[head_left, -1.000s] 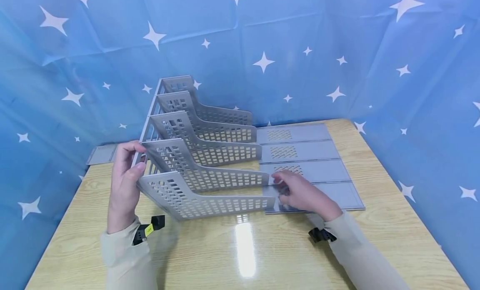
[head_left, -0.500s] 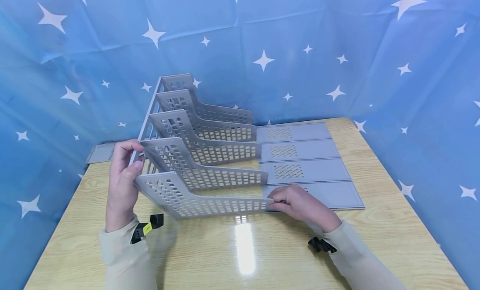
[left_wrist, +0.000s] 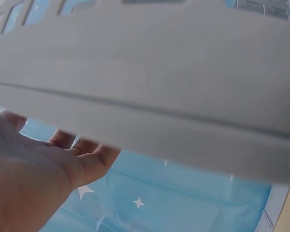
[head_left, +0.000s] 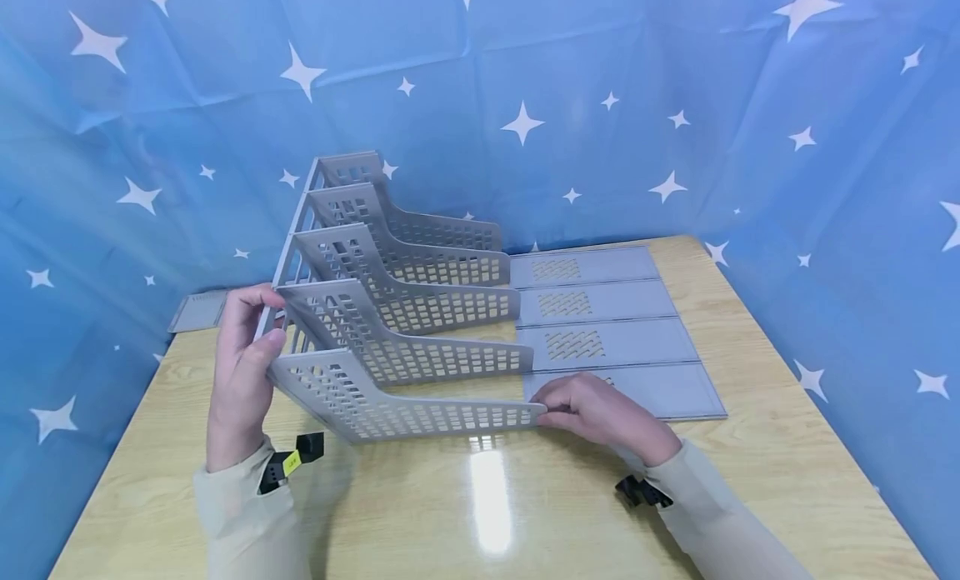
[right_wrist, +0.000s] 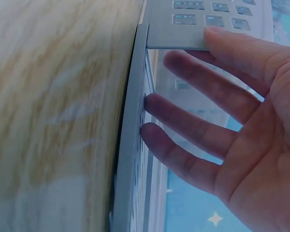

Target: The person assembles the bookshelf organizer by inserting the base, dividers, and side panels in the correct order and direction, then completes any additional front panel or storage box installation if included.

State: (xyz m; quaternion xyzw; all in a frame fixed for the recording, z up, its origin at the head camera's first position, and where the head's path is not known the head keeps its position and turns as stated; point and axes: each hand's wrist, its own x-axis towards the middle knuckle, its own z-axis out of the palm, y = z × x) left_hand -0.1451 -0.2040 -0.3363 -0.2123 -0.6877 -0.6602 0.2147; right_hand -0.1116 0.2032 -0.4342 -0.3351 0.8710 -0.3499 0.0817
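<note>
A grey plastic file organizer [head_left: 420,355] with several perforated upright dividers stands on the table, its low ends pointing right. My left hand [head_left: 243,372] grips its tall back frame at the left, thumb on the near side. In the left wrist view the grey frame [left_wrist: 159,63] fills most of the picture and covers the fingertips of the left hand [left_wrist: 48,174]. At the low end of the nearest divider [head_left: 450,415], my right hand [head_left: 592,409] pinches the corner. The right wrist view shows its thumb on the perforated divider [right_wrist: 164,34], with the other fingers spread below.
A flat grey panel [head_left: 652,384] in several joined sections, with slotted patches, lies on the table right of the organizer. Another grey piece [head_left: 198,311] lies at the back left edge. A blue star-patterned curtain [head_left: 450,105] encloses the wooden table [head_left: 420,513].
My right hand, loosely apart from the divider a second ago, has moved slightly left and down and taken its corner between thumb and finger. The left hand keeps its grip on the frame.
</note>
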